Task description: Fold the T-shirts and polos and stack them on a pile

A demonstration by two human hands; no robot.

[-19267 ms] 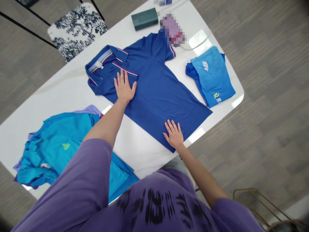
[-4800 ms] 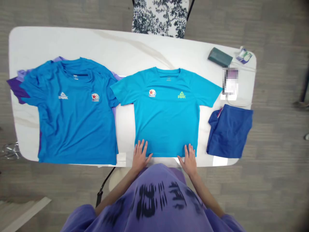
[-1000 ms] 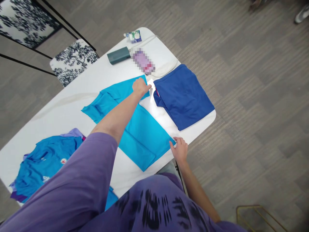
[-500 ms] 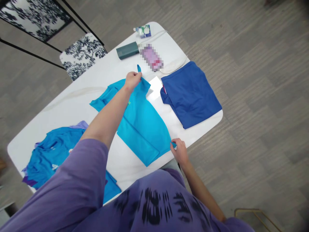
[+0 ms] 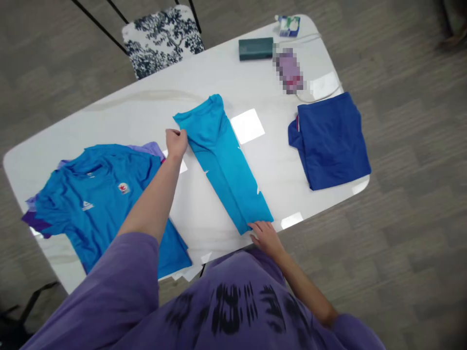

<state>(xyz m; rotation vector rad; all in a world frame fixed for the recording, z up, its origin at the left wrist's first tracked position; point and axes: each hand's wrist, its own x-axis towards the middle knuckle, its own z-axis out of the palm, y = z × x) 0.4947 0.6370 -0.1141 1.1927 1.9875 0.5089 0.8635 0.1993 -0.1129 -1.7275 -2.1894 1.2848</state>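
A turquoise T-shirt (image 5: pixel 233 167) lies on the white table in a long narrow fold, its collar end away from me and its hem near the front edge. At the upper left edge of this shirt, my left hand (image 5: pixel 177 142) is closed with curled fingers, pinching the fabric. My right hand (image 5: pixel 266 236) rests at the hem with its fingers stretched out over the cloth. Left of my left arm, a blue T-shirt (image 5: pixel 104 194) with a round badge is spread out, partly covered by my forearm and sleeve. Lilac fabric (image 5: pixel 149 148) shows from under it.
A folded dark blue garment (image 5: pixel 330 141) lies at the table's right end. Behind it are a phone (image 5: pixel 290 70) with a cable, a dark green power bank (image 5: pixel 256 49) and a small carton (image 5: pixel 289 26). A patterned chair (image 5: pixel 162 39) stands beyond the white table (image 5: pixel 120 109).
The turquoise shirt's right side has been folded over, leaving a narrower strip. My left hand moved to its left edge. My right hand let go its pinch and lies on the hem. The view shifted.
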